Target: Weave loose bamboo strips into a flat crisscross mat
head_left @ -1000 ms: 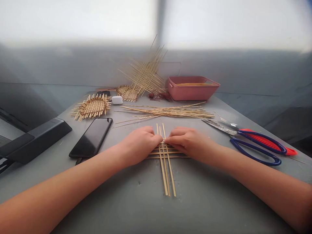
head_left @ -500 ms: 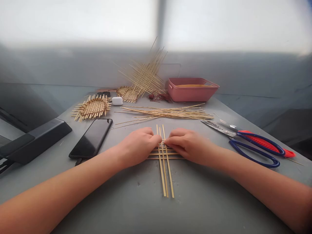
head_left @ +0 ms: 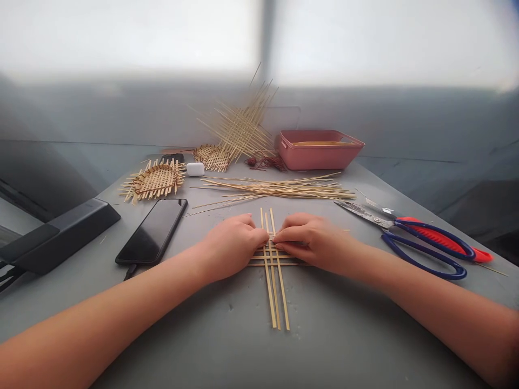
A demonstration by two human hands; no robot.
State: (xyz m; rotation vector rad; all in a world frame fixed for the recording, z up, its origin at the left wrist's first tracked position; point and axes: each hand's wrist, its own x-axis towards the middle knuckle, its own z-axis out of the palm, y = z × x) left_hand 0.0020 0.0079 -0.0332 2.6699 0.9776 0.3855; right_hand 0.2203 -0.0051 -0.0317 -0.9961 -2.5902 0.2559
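Three long bamboo strips (head_left: 277, 297) run away from me on the grey table, crossed by several sideways strips (head_left: 259, 263) in an open weave. My left hand (head_left: 237, 244) is closed at the left side of the crossing, its thumb and forefinger pinching the bamboo near the far end. Opposite it, my right hand (head_left: 302, 237) pinches the strips at the right side, fingertips almost meeting the left thumb. Both hands hide the ends of the sideways strips.
Beyond the hands lies a pile of loose strips (head_left: 279, 188). A phone (head_left: 154, 231) and black device (head_left: 60, 235) are left; scissors (head_left: 421, 248) and a red-handled tool (head_left: 482, 255) right. Woven pieces (head_left: 156, 179), a white case (head_left: 195, 169) and a pink basket (head_left: 320, 158) stand behind.
My right fingers have shifted slightly at the crossing, and a strip end now shows beyond the right hand. The left hand has barely moved.
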